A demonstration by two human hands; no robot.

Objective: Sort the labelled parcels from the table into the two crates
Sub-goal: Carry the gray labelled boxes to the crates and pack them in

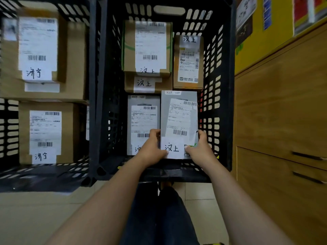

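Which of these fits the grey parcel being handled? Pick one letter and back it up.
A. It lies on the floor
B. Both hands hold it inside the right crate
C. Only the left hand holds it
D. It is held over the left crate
B: the left hand and the right hand grip the near end of the grey parcel, which sits within the walls of the right crate.

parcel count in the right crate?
5. Green-striped box at back, atop a flat brown box; tall brown box back right; grey box front left; second grey box front right, gripped by left hand and right hand. More may lie underneath.
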